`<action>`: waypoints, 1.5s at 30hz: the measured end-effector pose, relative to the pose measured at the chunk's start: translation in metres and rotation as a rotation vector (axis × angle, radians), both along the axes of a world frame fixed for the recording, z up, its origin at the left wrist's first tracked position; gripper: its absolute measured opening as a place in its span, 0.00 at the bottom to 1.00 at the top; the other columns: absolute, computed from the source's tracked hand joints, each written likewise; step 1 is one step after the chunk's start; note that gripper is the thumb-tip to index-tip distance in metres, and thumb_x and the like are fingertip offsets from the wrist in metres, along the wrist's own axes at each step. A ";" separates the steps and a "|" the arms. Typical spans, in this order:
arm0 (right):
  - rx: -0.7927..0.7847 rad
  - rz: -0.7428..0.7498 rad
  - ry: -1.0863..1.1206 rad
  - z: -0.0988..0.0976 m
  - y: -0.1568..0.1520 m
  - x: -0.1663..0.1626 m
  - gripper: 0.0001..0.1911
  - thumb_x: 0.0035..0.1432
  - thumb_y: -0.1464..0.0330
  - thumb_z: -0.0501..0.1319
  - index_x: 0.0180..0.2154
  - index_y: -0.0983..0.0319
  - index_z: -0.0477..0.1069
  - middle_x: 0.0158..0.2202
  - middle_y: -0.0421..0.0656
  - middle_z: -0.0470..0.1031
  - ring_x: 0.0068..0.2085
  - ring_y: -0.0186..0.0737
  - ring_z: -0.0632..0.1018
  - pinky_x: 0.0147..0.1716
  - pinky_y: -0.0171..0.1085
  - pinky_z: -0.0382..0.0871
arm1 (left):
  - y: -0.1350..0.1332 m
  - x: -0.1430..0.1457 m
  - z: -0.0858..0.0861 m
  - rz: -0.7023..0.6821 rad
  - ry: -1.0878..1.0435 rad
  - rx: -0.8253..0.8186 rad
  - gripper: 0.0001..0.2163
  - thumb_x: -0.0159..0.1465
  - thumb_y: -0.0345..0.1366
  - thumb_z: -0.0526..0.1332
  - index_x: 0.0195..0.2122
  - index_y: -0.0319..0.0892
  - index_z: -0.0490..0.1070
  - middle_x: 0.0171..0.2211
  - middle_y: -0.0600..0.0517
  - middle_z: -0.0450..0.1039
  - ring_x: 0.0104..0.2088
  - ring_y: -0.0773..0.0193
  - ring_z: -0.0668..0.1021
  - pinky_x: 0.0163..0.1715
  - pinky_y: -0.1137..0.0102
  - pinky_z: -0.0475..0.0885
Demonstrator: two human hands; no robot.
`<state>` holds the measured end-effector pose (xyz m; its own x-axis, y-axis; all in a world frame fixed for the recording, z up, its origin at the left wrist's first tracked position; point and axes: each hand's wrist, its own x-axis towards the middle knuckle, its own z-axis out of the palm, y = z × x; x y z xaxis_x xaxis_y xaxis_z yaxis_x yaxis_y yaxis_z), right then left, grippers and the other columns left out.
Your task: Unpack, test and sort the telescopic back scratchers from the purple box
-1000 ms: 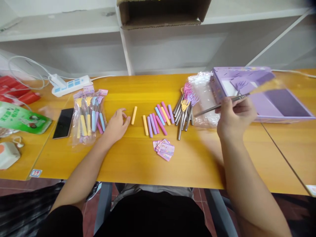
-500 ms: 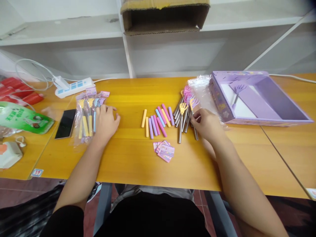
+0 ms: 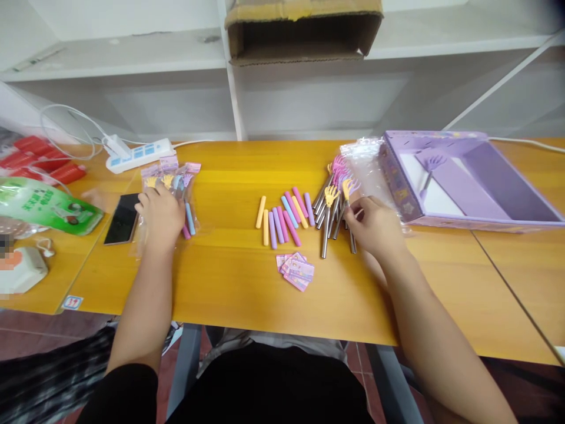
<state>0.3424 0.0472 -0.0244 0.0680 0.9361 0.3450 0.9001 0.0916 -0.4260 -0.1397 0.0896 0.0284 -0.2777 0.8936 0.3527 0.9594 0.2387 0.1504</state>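
Note:
My left hand (image 3: 161,217) lies over the bagged back scratchers (image 3: 189,218) at the left, its fingers apart and resting on the plastic. My right hand (image 3: 377,227) pinches the metal rod of a yellow-headed back scratcher (image 3: 352,238) at the right edge of a loose pile. Another yellow back scratcher (image 3: 327,227) lies beside it, and pink heads (image 3: 339,168) show behind. Between my hands are several coloured handle tubes (image 3: 282,224) in pink, purple, blue and yellow. Small printed cards (image 3: 298,272) lie fanned below the tubes.
A purple display box (image 3: 498,176) with one back scratcher in it stands right, clear plastic bags (image 3: 364,162) beside it. At left are a phone (image 3: 121,219), a power strip (image 3: 141,154) and a green pouch (image 3: 48,206). A cardboard box (image 3: 304,32) sits on the shelf above.
My left hand has moved left across the bagged back scratchers, uncovering the blue and pink handles on their right side. My right hand stays at the yellow back scratcher. The view has shifted slightly.

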 end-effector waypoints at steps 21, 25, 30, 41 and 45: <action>0.009 0.570 0.409 0.017 -0.034 -0.070 0.13 0.72 0.64 0.64 0.55 0.57 0.69 0.44 0.45 0.78 0.31 0.36 0.76 0.33 0.38 0.71 | -0.046 0.077 0.011 -0.690 -0.101 -0.178 0.20 0.68 0.33 0.63 0.61 0.44 0.71 0.58 0.43 0.75 0.54 0.48 0.81 0.51 0.60 0.76; -0.134 0.644 0.683 0.011 -0.054 -0.107 0.32 0.72 0.61 0.67 0.69 0.53 0.56 0.46 0.44 0.78 0.31 0.36 0.78 0.30 0.37 0.75 | -0.070 0.103 -0.002 -0.841 -0.108 -0.371 0.21 0.72 0.38 0.65 0.64 0.45 0.68 0.54 0.44 0.81 0.49 0.50 0.84 0.47 0.61 0.75; -0.114 0.504 0.709 0.008 -0.060 -0.121 0.21 0.72 0.62 0.64 0.62 0.55 0.65 0.47 0.47 0.79 0.35 0.39 0.79 0.32 0.40 0.79 | -0.074 0.112 -0.009 -1.013 -0.324 -0.509 0.28 0.65 0.58 0.72 0.56 0.43 0.71 0.44 0.47 0.81 0.40 0.52 0.82 0.41 0.63 0.72; 0.059 0.430 0.575 0.002 -0.047 -0.106 0.18 0.72 0.69 0.61 0.60 0.54 0.63 0.47 0.44 0.75 0.32 0.35 0.78 0.29 0.37 0.76 | -0.077 0.113 -0.010 -1.090 -0.702 -0.716 0.36 0.74 0.50 0.64 0.80 0.51 0.54 0.58 0.46 0.81 0.46 0.53 0.82 0.49 0.62 0.76; 0.148 0.515 0.375 0.012 -0.045 -0.097 0.08 0.71 0.73 0.60 0.48 0.56 0.72 0.51 0.49 0.74 0.47 0.46 0.80 0.44 0.45 0.80 | -0.076 0.114 -0.011 -1.088 -0.754 -0.735 0.37 0.73 0.51 0.65 0.80 0.52 0.55 0.65 0.45 0.77 0.53 0.49 0.81 0.55 0.59 0.76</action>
